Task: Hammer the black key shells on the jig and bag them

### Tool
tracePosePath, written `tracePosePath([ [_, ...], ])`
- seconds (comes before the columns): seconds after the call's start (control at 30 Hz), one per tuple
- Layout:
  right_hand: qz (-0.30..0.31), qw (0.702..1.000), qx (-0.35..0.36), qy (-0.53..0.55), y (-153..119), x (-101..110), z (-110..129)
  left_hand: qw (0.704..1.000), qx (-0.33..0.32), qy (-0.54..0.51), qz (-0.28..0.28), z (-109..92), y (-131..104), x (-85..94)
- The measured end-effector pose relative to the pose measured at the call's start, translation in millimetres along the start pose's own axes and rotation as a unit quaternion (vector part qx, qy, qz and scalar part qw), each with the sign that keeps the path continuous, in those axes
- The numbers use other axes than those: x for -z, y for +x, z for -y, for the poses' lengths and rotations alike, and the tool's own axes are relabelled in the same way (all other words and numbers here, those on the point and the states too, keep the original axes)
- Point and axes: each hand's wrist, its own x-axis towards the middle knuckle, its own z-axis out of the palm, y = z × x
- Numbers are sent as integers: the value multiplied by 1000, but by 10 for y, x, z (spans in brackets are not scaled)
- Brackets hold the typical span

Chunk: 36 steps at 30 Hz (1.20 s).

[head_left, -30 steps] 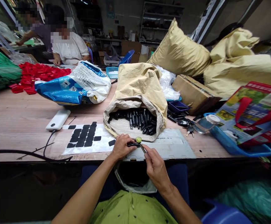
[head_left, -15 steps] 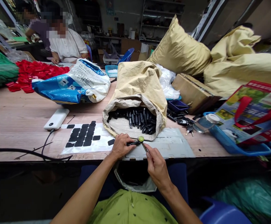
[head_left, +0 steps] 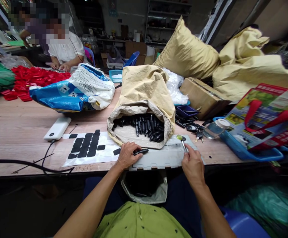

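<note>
My left hand (head_left: 129, 154) is closed on a slim black pen-shaped part (head_left: 142, 151), holding it nearly flat over the grey board (head_left: 163, 157). My right hand (head_left: 193, 163) grips the silver handle of a small mallet (head_left: 183, 141), its head yellow-green on one side and dark on the other. The mallet is over the board's right end, well apart from the black part. Just beyond my left hand, a beige woven sack (head_left: 145, 82) lies with its mouth towards me, and many similar black parts (head_left: 147, 125) show inside.
Left of the board lies a white sheet (head_left: 70, 161) with black stickers (head_left: 86, 144), near a white power bank (head_left: 57, 128) and its cable. A water bottle (head_left: 215, 129) and blue tray (head_left: 248, 150) stand right. Below the table edge hangs an open sack (head_left: 158, 195). Two people sit far left.
My right hand has moved the mallet away to the right from the black part. My left hand still holds that part in about the same place. The view has shifted slightly.
</note>
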Motion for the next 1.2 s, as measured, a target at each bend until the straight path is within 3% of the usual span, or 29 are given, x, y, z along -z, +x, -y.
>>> tracePosePath([
  [0.1,40,994,-61,-82,159,-12,-77,1000,1,1,2,11,6,-6],
  [0.23,64,984,-75,-148,281,-74,-47,1000,5,1,4,24,12,-15],
  [0.53,41,976,-40,-212,607,-396,77,1000,3,-11,3,38,10,-11],
  [0.73,-25,974,-10,-225,568,-551,122,1000,3,-26,17,43,3,-2],
  [0.9,-28,976,-1,-217,545,-550,104,999,6,-38,26,28,1,37],
  [1.03,-32,975,6,-218,562,-554,91,993,-6,-114,36,-198,-122,146],
  [1.13,-32,974,7,-225,568,-569,83,974,-23,-199,109,-497,-362,173],
  [1.2,-34,973,6,-228,568,-579,78,964,-19,-203,172,-651,-559,92],
])
